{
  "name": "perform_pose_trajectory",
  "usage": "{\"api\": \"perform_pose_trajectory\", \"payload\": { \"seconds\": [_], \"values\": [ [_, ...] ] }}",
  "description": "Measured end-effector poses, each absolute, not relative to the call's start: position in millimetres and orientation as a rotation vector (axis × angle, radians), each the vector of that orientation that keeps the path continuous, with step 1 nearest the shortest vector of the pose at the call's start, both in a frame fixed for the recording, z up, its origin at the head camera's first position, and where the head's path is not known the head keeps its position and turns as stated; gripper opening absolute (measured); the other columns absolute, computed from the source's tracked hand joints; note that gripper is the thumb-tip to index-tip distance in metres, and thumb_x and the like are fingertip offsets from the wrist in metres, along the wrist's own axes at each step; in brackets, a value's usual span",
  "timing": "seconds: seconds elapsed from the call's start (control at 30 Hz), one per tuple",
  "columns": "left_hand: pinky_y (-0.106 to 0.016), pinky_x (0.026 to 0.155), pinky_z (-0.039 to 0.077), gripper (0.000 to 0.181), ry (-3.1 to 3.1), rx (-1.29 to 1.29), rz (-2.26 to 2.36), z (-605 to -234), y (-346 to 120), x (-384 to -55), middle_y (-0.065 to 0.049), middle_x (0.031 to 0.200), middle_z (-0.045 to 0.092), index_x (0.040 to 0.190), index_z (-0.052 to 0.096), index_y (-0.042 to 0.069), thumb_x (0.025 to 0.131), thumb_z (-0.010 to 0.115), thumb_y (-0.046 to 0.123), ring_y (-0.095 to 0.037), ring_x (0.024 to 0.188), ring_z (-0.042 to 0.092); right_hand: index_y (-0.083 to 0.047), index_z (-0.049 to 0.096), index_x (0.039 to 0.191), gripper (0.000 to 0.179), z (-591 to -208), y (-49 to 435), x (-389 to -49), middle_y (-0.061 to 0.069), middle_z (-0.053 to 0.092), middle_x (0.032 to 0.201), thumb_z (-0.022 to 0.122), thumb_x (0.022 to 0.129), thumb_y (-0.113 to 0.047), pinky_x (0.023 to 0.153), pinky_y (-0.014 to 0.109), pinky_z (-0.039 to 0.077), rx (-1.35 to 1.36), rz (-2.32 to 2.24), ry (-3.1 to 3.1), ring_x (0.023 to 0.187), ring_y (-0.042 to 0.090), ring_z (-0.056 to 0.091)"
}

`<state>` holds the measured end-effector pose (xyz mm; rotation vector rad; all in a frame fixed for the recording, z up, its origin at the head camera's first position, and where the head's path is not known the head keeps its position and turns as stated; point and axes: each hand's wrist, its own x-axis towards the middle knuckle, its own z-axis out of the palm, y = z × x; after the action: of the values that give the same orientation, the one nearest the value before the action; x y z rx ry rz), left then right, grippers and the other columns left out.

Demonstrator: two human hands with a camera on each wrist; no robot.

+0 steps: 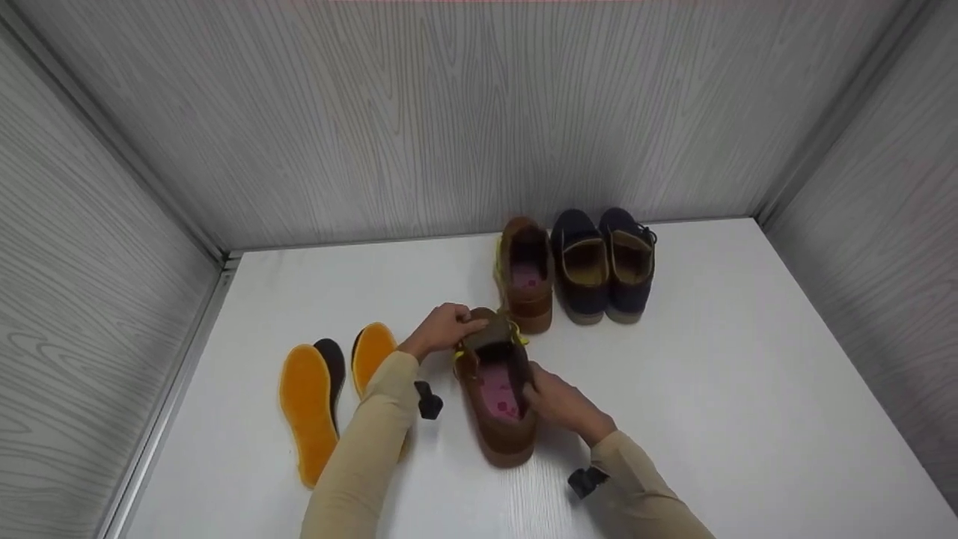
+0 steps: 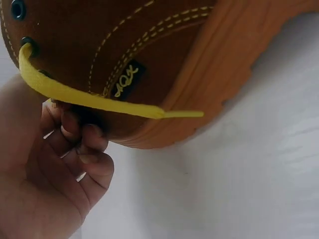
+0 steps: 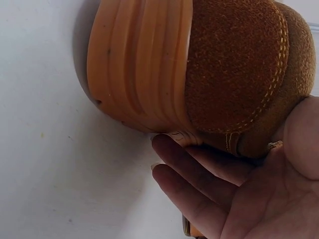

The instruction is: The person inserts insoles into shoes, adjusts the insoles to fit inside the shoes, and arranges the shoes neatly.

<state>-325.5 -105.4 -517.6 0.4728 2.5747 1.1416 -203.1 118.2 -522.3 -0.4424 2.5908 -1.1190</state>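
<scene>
A brown shoe [image 1: 509, 442] with yellow laces and a pink insole [image 1: 495, 389] stands toe-away on the white table. At its front, my left hand [image 1: 441, 328] pinches the tongue [image 1: 488, 331]. My right hand [image 1: 560, 400] grips the shoe's right side near the heel, thumb over the collar. In the left wrist view, a loose yellow lace [image 2: 94, 102] hangs across the shoe's side, past the curled fingers of the left hand [image 2: 60, 164]. The right wrist view has the suede heel [image 3: 234, 64] with the right hand [image 3: 239, 199] beside and below it.
Behind the held shoe stands a matching brown shoe [image 1: 533, 307]. To its right is a pair of dark blue shoes [image 1: 587, 299]. Orange insoles [image 1: 305, 404] and a black insole [image 1: 331, 363] lie at the left, partly behind the left arm. Grey wood-patterned panels [image 1: 479, 120] border the table.
</scene>
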Motion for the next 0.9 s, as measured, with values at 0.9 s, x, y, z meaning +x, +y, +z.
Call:
{"api": "perform_pose_trajectory", "payload": {
  "seconds": [0.9],
  "values": [
    [-0.026,0.054,0.038,0.037,2.606,0.462,1.182,-524.5,-106.2,-323.6,0.003,0.06,0.047,0.068,0.045,0.013,0.093,0.061,0.035,-0.011,0.053,0.049,0.002,0.043,0.134,0.04,-522.9,117.9,-202.9,0.016,0.055,0.126,0.04,0.098,-0.017,0.094,0.049,0.04,-0.416,-1.141,2.568,0.106,0.024,0.053]
  ]
}}
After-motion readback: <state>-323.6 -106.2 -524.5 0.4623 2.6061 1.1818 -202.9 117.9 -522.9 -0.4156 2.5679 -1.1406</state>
